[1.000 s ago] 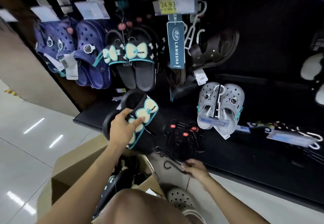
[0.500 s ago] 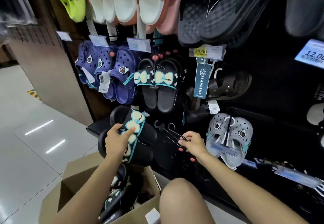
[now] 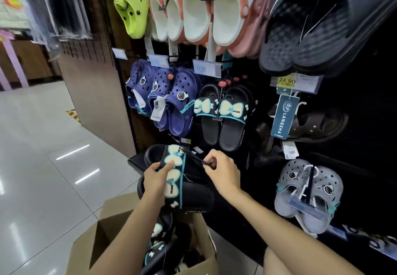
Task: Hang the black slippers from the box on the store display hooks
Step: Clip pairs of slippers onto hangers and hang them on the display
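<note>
- The left hand grips a pair of black slippers with cream bows, held together above the open cardboard box, thumb pressed on the upper bow.
- The right hand pinches a thin black hanger that lies across the top of the held pair.
- More black slippers lie inside the box.
- A matching pair already hangs on the display wall, between the blue clogs and a dark sandal.
</note>
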Demonstrator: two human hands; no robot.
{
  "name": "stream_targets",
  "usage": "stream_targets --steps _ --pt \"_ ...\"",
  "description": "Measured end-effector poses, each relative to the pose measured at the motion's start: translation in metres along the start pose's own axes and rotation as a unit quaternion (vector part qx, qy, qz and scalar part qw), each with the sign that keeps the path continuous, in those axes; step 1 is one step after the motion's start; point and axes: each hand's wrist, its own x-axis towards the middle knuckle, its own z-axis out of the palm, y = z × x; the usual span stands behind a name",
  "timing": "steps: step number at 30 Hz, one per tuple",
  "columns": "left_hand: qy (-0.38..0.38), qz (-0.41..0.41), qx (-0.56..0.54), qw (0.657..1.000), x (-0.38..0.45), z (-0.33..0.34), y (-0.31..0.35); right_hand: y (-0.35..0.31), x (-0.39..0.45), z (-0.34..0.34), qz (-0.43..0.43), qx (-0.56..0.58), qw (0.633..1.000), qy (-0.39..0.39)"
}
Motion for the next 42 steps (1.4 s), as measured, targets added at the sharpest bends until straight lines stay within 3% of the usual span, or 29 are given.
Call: stream_targets --steps 5,14,17,20,26,33,38,42 --pt "-0.025 0.007 -0.012 1.000 0.004 -0.001 0.009 0.017 -0.003 0.011 -0.093 -0.028 0.995 0.000" --pt "-0.076 -0.010 -0.021 0.997 0.005 0.000 0.014 0.036 0.009 0.013 -0.240 0.083 0.966 -0.046" --pt "-0.069 -0.005 -0.017 0.997 0.006 0.004 0.007 0.031 0.003 0.012 -0.289 0.069 0.952 -0.071" --pt "-0.015 0.011 -0.019 1.000 0.008 0.007 0.002 0.023 -0.002 0.013 -0.317 0.050 0.941 -0.109" --pt "0.033 0.019 -0.049 0.998 0.011 0.007 0.000 0.020 -0.002 0.003 -0.230 0.088 0.952 -0.179" --pt "0.044 0.016 -0.038 0.998 0.011 0.009 -0.003 0.012 -0.003 0.006 -0.117 0.218 0.959 -0.139" --pt "0.042 0.027 -0.019 0.999 0.011 0.010 -0.005 0.015 0.000 0.005 0.032 0.315 0.914 -0.255" --pt "0.027 0.036 -0.001 0.999 0.009 0.012 -0.003 0.013 0.001 0.008 0.083 0.365 0.875 -0.307"
